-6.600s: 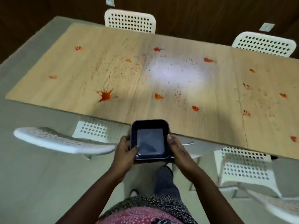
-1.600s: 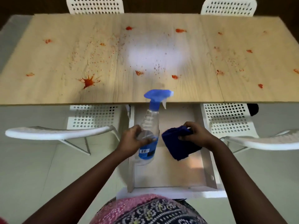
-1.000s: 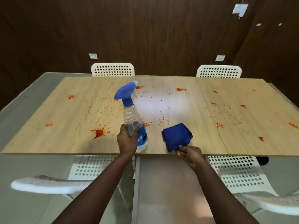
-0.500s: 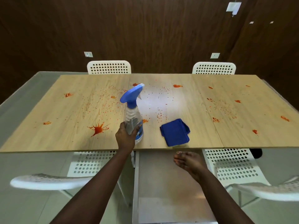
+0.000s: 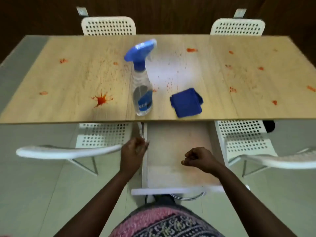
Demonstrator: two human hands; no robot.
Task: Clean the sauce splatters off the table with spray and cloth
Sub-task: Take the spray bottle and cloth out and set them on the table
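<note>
The table (image 5: 68, 79) is pale wood grain, spotted with red-orange sauce splatters (image 5: 101, 101), the largest a starburst at near left. The spray bottle (image 5: 142, 86) is clear with a blue trigger head and a blue label. Right of it lies a dark blue cloth (image 5: 186, 102). The chairs (image 5: 108, 26) are white, dotted with rows of small holes. The far wall (image 5: 171, 12) is dark brown. The person's garment (image 5: 164, 223) is pink with a dark, pale-figured pattern.

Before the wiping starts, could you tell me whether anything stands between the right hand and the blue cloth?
Nothing visible does. The right hand hovers over the open drawer; the blue cloth lies just beyond the table edge.
</note>
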